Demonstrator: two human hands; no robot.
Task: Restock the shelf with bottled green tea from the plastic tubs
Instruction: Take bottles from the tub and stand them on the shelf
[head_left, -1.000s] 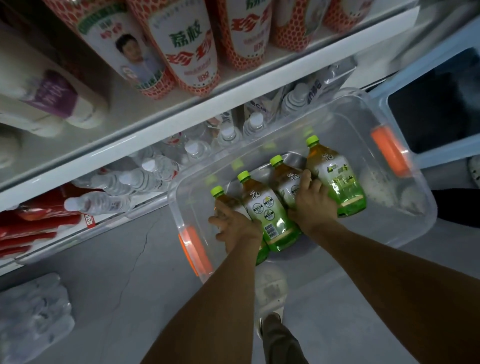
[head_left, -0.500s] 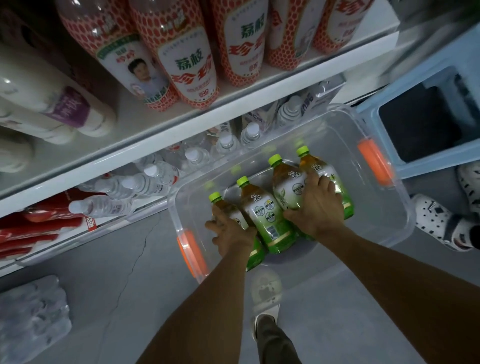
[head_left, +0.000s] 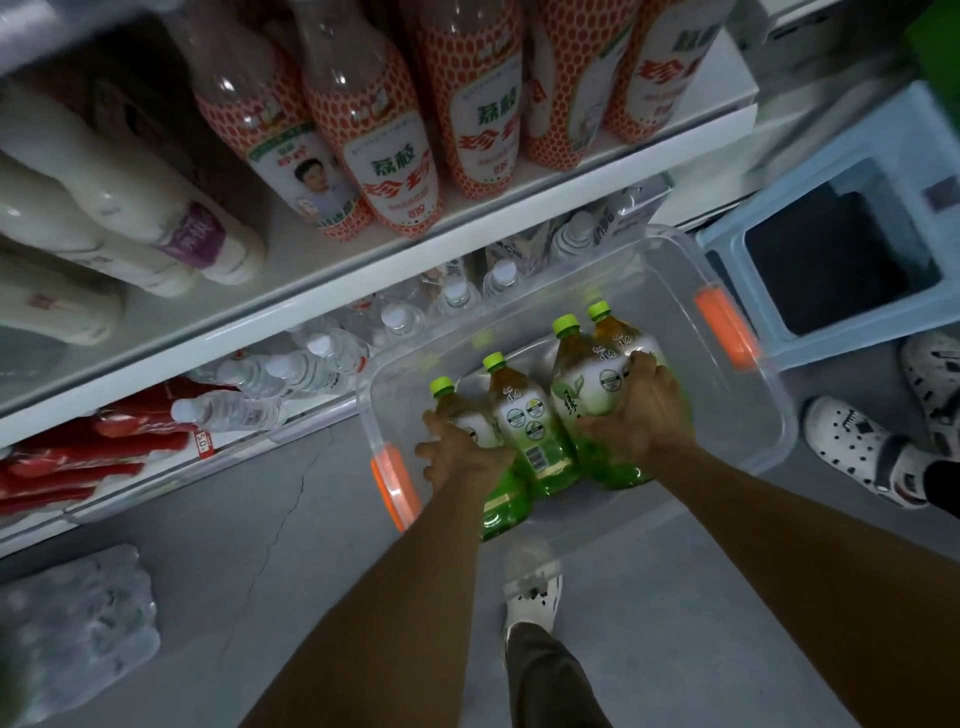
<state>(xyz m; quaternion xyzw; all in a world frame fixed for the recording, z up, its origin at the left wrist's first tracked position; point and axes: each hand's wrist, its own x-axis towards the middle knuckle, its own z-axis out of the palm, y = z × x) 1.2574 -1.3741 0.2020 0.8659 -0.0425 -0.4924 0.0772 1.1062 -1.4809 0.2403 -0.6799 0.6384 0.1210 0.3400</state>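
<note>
Fingers of the right hand curl over the two right-hand tea bottles, pinching them together, while the left hand grips the leftmost bottle low on its body, fingers wrapped around it. All four green-capped bottles stand close together inside the clear tub on the floor, just below the shelf; the second bottle stands between the hands, and whether either hand holds it I cannot tell. To lift cleanly, each hand should probably squeeze its bottles against one another and raise them straight up past the tub wall before swinging toward the shelf, since a loose two-bottle grip could let one slip. Compared with half a second ago, the right pair looks drawn closer together and slightly raised, and the right hand sits further over them; the left hand has barely moved.
</note>
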